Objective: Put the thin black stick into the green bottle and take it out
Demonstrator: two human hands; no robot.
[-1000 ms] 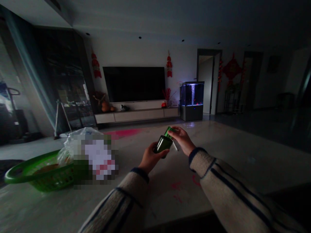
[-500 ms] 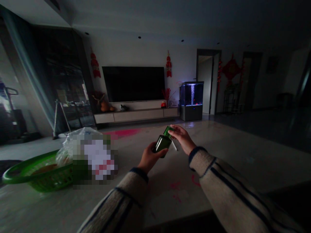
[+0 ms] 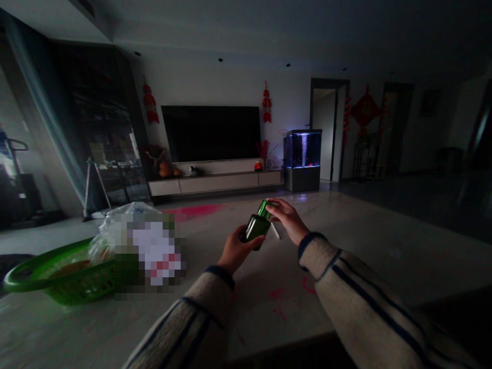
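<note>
My left hand (image 3: 237, 248) grips a dark green glass bottle (image 3: 257, 228) low around its body. Just above it sits a brighter green piece (image 3: 263, 208), and it is too dim to tell whether this is part of the bottle. My right hand (image 3: 286, 218) pinches that green piece from the right with its fingertips. A thin white stick (image 3: 275, 231) shows below those fingers, its upper end hidden behind the hand. Both hands are raised over a pale stone tabletop (image 3: 384, 261).
A green plastic basket (image 3: 61, 279) and a plastic bag (image 3: 128, 218) stand on the tabletop to the left, with a pixelated item (image 3: 154, 256) beside them. Red marks (image 3: 279, 302) stain the tabletop. A television (image 3: 210, 134), low cabinet (image 3: 215, 183) and lit fish tank (image 3: 302, 160) stand beyond.
Both hands keep the same hold and stay nearly in place. The whole view has drifted slightly to the left.
</note>
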